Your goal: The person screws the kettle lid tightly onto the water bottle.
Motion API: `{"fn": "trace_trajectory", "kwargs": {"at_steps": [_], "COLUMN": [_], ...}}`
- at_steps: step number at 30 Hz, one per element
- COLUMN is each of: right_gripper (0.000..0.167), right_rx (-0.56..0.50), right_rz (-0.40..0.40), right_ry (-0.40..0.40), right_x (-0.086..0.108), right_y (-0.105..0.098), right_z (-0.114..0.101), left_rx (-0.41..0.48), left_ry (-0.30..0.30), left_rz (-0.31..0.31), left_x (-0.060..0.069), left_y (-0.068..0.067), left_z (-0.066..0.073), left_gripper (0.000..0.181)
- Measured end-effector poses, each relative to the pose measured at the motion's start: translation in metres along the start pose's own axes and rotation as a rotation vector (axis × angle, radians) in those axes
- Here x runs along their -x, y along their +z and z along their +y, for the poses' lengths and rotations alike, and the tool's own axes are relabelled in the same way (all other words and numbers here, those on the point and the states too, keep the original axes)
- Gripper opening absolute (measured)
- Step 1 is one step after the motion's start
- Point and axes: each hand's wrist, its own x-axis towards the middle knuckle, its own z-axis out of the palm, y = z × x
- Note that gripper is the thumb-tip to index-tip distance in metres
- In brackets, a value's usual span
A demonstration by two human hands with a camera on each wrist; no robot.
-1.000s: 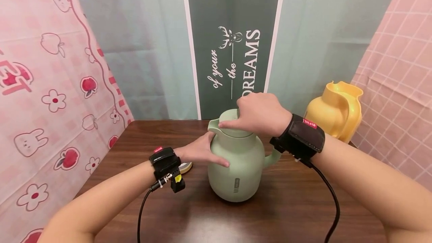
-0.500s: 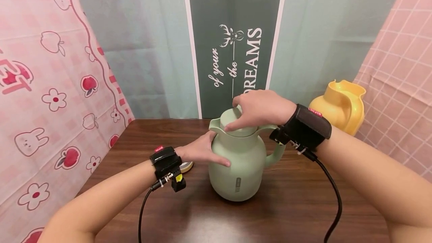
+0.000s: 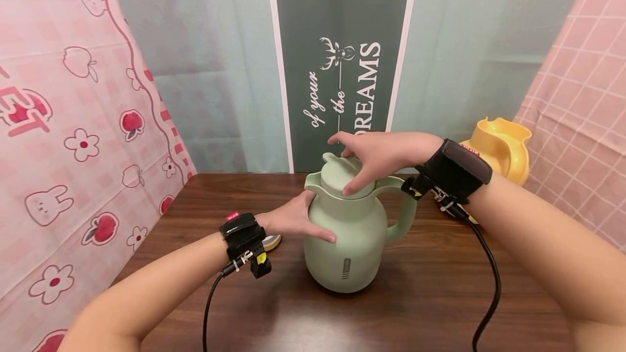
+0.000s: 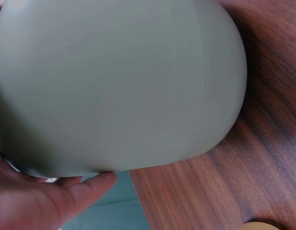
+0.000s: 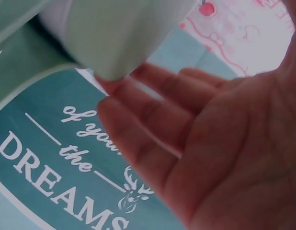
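Head view: a person's two bare forearms [image 3: 168,281] extend from the lower corners of the frame, each wearing a black wristband [image 3: 462,170] with a cable. The bands carry small red tags [image 3: 232,215] whose lettering is too small to read surely. At the centre, a pale green jug [image 3: 354,243] stands upright on a dark wood-grain table [image 3: 274,308], its handle [image 3: 407,216] to the right. Low on its front is a narrow dark label [image 3: 346,268] with short lines beneath; its print cannot be made out. The left hand [image 3: 293,219] holds the jug's left side, thumb across the front. The right hand [image 3: 383,154] is spread around the green lid [image 3: 337,175], thumb at its near side; the right wrist view shows the fingers nearly straight, but how firmly they touch cannot be told. Behind the left wrist, a round object [image 3: 271,242] is partly hidden. At right, beyond the right wrist, is a yellow jug [image 3: 506,145].

A pink cloth [image 3: 112,189] at left shows apples, flowers, rabbits and red letters "ET". Pink grid cloth [image 3: 577,102] lines the right. Farthest, on a dark green panel [image 3: 303,15], white sideways writing reads "of your", "the" and "DREAMS" beside a deer's head [image 3: 344,53].
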Motion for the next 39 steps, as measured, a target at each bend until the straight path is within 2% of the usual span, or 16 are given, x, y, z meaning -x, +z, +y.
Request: {"fn": "trace_trajectory", "kwargs": {"at_steps": [8, 14, 20, 24, 28, 34, 39], "right_gripper": [0.067, 0.067, 0.066, 0.064, 0.072, 0.071, 0.064], "right_rx": [-0.073, -0.130, -0.147, -0.112, 0.020, 0.221, 0.333], "right_rz": [-0.088, -0.153, -0.156, -0.115, -0.042, 0.088, 0.134], "right_ry": [-0.086, -0.167, -0.191, -0.096, 0.035, 0.176, 0.245], "right_x": [-0.001, -0.001, -0.003, -0.003, -0.003, -0.005, -0.008], "right_y": [-0.001, -0.003, -0.004, -0.003, 0.001, 0.006, 0.008], "right_z": [0.012, 0.018, 0.023, 0.023, 0.016, -0.014, -0.033], "left_rx": [0.019, 0.034, 0.036, 0.029, 0.017, -0.009, -0.018], "left_ry": [-0.015, -0.011, -0.013, -0.001, -0.008, -0.046, -0.062], "left_rz": [0.010, -0.004, -0.005, -0.005, -0.002, 0.004, -0.002], "left_x": [0.001, 0.001, 0.000, 0.000, 0.001, 0.002, 0.002], "left_y": [0.000, 0.000, 0.000, 0.000, 0.000, 0.000, 0.000], "left_z": [0.000, 0.000, 0.000, 0.000, 0.001, 0.003, 0.002], "left_gripper": [0.072, 0.075, 0.075, 0.073, 0.072, 0.073, 0.075]}}
